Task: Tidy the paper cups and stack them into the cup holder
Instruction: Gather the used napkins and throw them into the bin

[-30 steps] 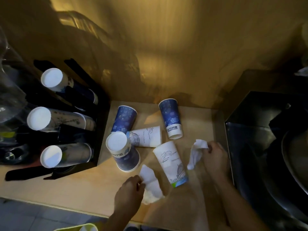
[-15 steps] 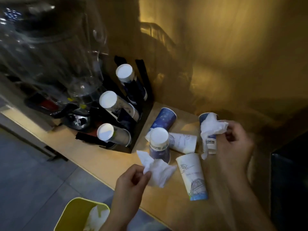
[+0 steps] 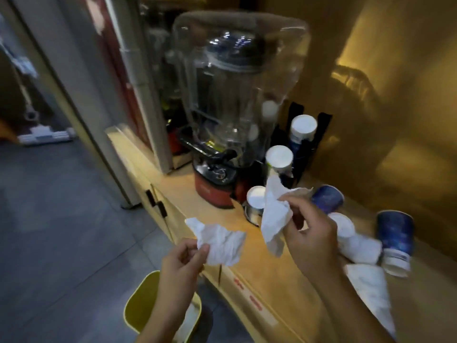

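While both hands are off the tabletop [image 3: 197,194] with paper in them: the cups wait; clearing litter seems to come before stacking.
Left hand [image 3: 181,264]: grip pinched narrow, thumb and fingertips closed on a crumpled tissue [image 3: 218,243], held out past the tabletop edge.
Why there: a yellow bin [image 3: 138,303] stands on the floor just below this hand, so the tissue looks bound for it.
Right hand [image 3: 309,233]: grip closed on a second tissue [image 3: 274,219], which hangs loose from the fingers above the tabletop; likely headed for the bin too.
Loose paper cups: lying on their sides on the tabletop to the right, a blue cup [image 3: 395,238] with a white rim band, another blue cup [image 3: 327,198] behind the right hand, and white ones partly hidden by the wrist.
Cup holder [image 3: 324,127]: black, at the back beside a blender [image 3: 235,107], with stacked cups [image 3: 279,157] poking out base first.
Blur: heavy, so cup prints are unreadable.
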Motion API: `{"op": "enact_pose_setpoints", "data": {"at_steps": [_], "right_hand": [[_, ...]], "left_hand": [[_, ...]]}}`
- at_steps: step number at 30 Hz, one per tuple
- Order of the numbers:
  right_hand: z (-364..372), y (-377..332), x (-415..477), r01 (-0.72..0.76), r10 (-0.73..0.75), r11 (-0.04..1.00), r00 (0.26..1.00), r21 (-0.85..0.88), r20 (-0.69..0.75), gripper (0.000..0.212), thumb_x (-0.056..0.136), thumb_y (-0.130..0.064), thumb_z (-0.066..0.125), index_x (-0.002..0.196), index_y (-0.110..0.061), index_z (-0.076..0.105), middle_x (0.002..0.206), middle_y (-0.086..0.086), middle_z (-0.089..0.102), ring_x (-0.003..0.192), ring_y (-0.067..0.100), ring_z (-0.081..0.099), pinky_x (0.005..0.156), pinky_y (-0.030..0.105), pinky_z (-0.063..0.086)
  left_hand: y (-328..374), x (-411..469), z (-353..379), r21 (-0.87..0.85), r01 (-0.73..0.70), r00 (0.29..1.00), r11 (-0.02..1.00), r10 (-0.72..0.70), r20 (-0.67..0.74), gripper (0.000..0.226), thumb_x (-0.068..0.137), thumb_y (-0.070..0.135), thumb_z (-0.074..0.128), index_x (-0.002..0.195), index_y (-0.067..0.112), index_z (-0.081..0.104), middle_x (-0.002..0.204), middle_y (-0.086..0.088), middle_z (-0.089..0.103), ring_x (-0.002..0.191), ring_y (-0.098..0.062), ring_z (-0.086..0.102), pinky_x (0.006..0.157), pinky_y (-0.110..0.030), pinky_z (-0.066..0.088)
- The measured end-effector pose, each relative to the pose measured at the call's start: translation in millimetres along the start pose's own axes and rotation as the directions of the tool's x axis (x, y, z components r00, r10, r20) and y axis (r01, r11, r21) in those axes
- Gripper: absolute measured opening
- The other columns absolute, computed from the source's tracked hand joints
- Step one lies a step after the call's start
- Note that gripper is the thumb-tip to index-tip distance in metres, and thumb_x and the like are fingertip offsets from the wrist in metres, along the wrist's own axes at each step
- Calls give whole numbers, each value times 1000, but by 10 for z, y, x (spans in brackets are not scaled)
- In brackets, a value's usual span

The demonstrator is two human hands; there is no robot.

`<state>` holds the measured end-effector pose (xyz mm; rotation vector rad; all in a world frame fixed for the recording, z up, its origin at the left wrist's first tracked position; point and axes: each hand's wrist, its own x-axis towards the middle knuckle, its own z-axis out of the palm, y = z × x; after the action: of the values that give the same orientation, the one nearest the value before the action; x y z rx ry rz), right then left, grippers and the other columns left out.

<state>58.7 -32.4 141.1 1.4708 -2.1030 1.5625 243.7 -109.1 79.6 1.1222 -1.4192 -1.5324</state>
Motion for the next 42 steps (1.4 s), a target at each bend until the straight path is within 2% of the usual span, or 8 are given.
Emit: {"op": "enact_pose_setpoints", "data": {"at_steps": [6,10,14,22,29,31,36,42], "right_hand": [[1034,-242,-167,53,-82,991,968,126,237,15,76,-7,57,88,-5,66,82,8,70,76,12,56,68,14,41],[1715,-285,-407,29,-105,984,894,178,435,16,77,-13,59,88,-4,64,76,13,71,68,17,61,59,25,47],[2365,-165,-810,-44,-82,979,810,201,580,17,76,-13,63,92,-7,63,80,11,71,73,11,61,66,15,46],[3433,703,-1945,-176,256,966,573,-188,778,16,80,-6,66,97,-6,67,94,16,73,83,32,68,71,30,48],[4017,1542,-2857,41,316,932,388,-359,866,20,63,5,73,82,-2,68,74,19,72,69,34,68,60,41,56],[4107,1755,-3050,160,289,915,381,-371,878,24,60,4,72,82,-5,67,70,15,71,66,31,68,58,37,55],[4188,2036,-3332,360,424,821,137,-444,895,39,87,-15,43,126,-18,43,119,9,59,112,29,52,92,40,38],[4323,1775,-2861,356,406,842,80,-406,911,44,90,-26,46,131,-16,38,125,12,54,115,32,49,94,44,38]], "left_hand": [[-318,138,-835,24,116,966,993,-107,-235,15,85,11,65,70,8,66,57,-6,53,55,-14,46,55,-30,37],[-678,199,-1290,-1,256,906,967,-241,-349,17,87,9,62,71,7,66,53,1,55,48,-5,47,49,-19,40],[-1176,298,-1649,-144,409,794,901,-429,-431,18,90,10,57,75,4,64,55,-1,52,48,-7,45,51,-21,42],[-2630,556,-1818,-247,584,578,773,-610,-542,10,88,3,57,79,2,60,58,-5,51,36,0,46,35,-14,41],[-4036,553,-1660,-83,750,504,656,-649,-571,9,91,14,55,89,11,63,82,-10,66,72,-21,60,65,-32,52],[-4321,521,-1631,57,806,521,589,-661,-540,14,91,17,54,101,12,63,97,-11,69,77,-19,60,67,-29,48],[-4625,464,-1710,500,790,523,355,-816,-246,42,92,24,49,133,18,40,125,-16,60,110,-35,58,88,-43,47],[-4123,723,-1996,663,639,661,390,-720,-213,35,90,24,51,122,9,52,126,-17,58,111,-36,57,89,-43,49]]}}
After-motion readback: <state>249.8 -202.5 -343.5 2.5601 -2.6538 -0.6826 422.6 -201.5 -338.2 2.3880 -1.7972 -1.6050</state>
